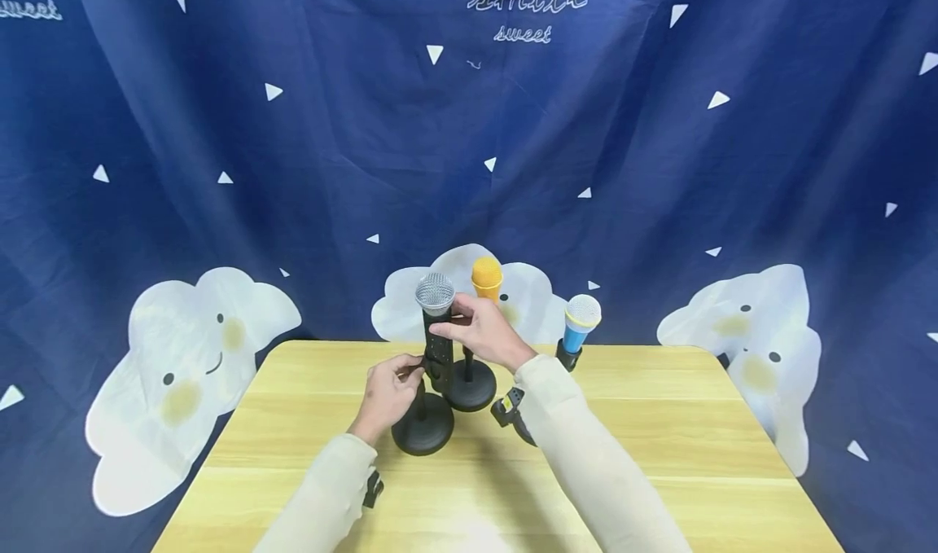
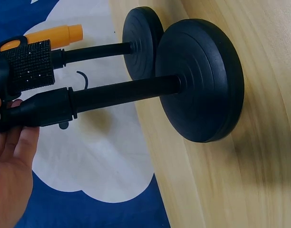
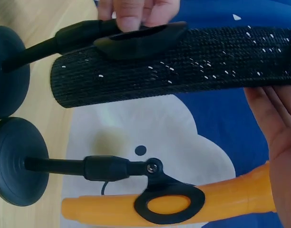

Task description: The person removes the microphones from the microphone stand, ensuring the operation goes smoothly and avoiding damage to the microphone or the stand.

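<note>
A black glittery microphone (image 1: 439,341) with a silver mesh head stands nearly upright at the middle of the table. My right hand (image 1: 489,335) grips its upper body just below the head. Lower down, my left hand (image 1: 387,392) pinches the top of a black microphone stand (image 2: 126,92), next to its clip (image 3: 140,43). The microphone lies against that clip, its lower end sticking out below; how far the clip wraps it I cannot tell. The stand's round base (image 1: 422,428) rests on the table.
Behind stands an orange microphone (image 1: 487,276) in the clip of a second stand, whose base (image 1: 471,388) is close to the first. To the right, a blue microphone (image 1: 575,337) with a white head sits in a third holder, partly hidden by my right arm. A blue curtain (image 1: 352,154) hangs behind the wooden table (image 1: 659,423).
</note>
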The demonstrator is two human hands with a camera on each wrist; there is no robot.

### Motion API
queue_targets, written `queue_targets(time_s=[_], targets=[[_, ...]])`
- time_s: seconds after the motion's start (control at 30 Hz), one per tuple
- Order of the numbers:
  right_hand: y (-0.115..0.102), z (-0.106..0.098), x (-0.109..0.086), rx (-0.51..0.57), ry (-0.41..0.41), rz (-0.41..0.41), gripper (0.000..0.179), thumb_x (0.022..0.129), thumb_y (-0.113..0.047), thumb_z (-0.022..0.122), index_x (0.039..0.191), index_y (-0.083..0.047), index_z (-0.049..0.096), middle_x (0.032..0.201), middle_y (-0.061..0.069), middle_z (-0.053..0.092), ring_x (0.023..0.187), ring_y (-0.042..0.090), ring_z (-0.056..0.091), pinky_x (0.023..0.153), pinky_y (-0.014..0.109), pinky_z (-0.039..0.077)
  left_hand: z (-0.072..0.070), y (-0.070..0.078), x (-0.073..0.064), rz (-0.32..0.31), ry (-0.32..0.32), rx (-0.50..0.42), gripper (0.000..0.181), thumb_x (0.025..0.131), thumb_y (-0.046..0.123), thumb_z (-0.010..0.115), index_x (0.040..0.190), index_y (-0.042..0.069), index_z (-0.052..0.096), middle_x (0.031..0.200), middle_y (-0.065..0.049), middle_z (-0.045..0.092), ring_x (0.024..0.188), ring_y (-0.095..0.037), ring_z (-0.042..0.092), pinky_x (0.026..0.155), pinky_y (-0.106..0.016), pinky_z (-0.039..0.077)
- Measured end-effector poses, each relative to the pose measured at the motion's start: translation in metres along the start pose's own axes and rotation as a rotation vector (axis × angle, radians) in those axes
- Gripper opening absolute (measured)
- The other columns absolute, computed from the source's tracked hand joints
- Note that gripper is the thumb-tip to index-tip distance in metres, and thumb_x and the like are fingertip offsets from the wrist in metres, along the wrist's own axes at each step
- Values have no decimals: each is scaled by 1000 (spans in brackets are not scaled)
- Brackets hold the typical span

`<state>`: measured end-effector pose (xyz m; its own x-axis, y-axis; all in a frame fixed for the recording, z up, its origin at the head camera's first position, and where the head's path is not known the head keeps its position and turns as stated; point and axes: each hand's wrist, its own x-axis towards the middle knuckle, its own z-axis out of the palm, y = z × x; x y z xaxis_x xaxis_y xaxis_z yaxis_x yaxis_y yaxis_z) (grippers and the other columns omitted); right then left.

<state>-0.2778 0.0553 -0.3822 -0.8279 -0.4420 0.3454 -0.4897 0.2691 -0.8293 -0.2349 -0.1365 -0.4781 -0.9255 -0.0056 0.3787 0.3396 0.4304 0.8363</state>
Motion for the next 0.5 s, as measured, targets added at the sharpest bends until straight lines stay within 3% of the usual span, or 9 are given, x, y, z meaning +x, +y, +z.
queue_targets(time_s=[0.3,0.5], targets=[[-3,8,-6,55,98,7,32,85,-14,81,111,-2,68,104,8,71,103,23,69,89,29,56,2,-2,0,-6,18,6,13,88,-2,69,97,1,77,96,-11,75,88,-25,72,78,-35,60],[-5,9,-4,64,116,-8,26,84,-12,82,106,-2,70,99,7,71,101,22,70,88,28,57,1,0,0,-14,17,-7,15,88,-4,68,100,0,77,97,-13,75,90,-27,72,78,-35,60]])
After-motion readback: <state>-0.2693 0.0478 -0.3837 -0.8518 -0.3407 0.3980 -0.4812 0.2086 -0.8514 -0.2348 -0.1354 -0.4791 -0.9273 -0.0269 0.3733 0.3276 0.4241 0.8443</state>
